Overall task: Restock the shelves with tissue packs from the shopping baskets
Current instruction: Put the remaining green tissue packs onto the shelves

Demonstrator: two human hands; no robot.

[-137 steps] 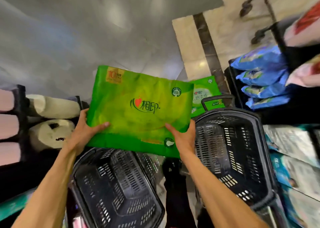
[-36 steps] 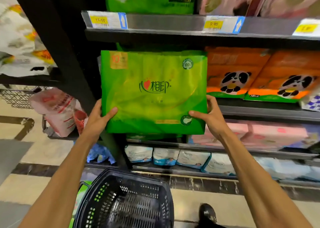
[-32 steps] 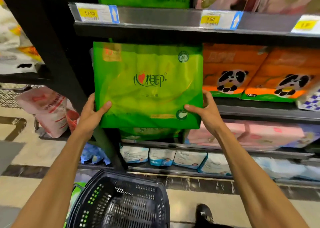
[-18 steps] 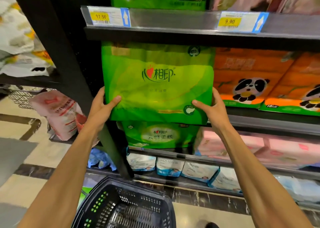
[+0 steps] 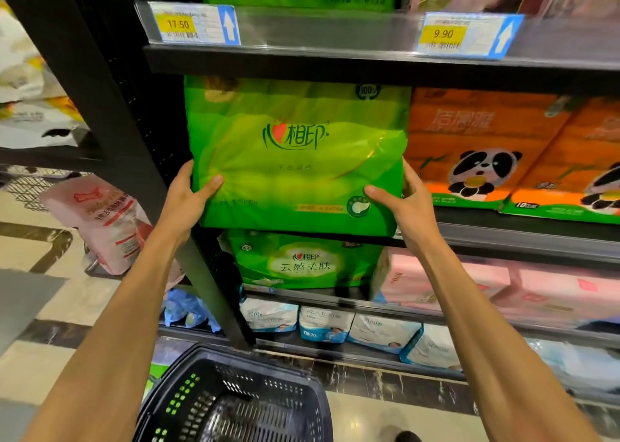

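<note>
Green pack (image 5: 295,153) is judged at risk on several counts. Left side: its edge is close to the black post (image 5: 110,106), so a snag or skewed entry could be caused if it is pushed in off-square. Top: the upper edge is up against the underside of the upper shelf (image 5: 335,62), and the soft film could be caught or crumpled there if forced. Bottom: whether the base is seated on the shelf (image 5: 523,237) cannot be told. If let go too soon, the pack could tip forward off the lip and drop toward the basket (image 5: 235,398) below. Right side: the orange packs (image 5: 483,153) are touched or nearly touched, and could be shoved back or knocked askew.

Pack position: held upright at the left end of the shelf bay, between post and orange packs, with a lower pack (image 5: 302,263) one level down. Left hand (image 5: 186,200) is clamped on the lower left corner, thumb laid across the front, fingers hidden behind. Right hand (image 5: 406,206) is clamped on the lower right edge, thumb on the front by the round logo, fingers hidden behind. Most of the pack stands above and between the two hands, so the weight is judged to be carried from the bottom corners.
</note>
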